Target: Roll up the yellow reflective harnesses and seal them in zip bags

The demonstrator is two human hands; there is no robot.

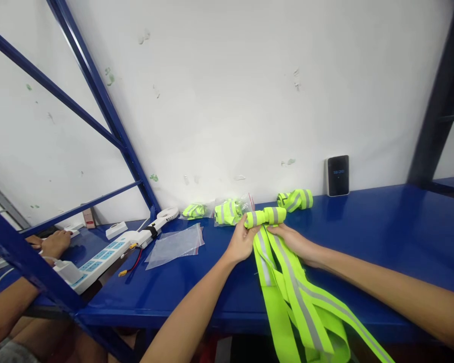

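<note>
My left hand (242, 241) grips the left end of a roll of neon yellow reflective vest fabric (265, 217) with a grey stripe. My right hand (288, 239) holds the same roll from below, its fingers against the underside. Long loose reflective straps (293, 297) hang from the roll over the front edge of the blue metal shelf (378, 237). Behind the hands lie a rolled neon bundle (295, 199) and a bagged one (229, 212). Another bagged bundle (194, 211) is farther left.
Flat clear plastic bags (174, 246) lie left of my hands, beside a white power strip (102, 257) and a white handheld fan (164, 220). A black device (338, 175) leans on the wall. A co-worker's hand (55, 243) shows behind blue shelf uprights (102, 103).
</note>
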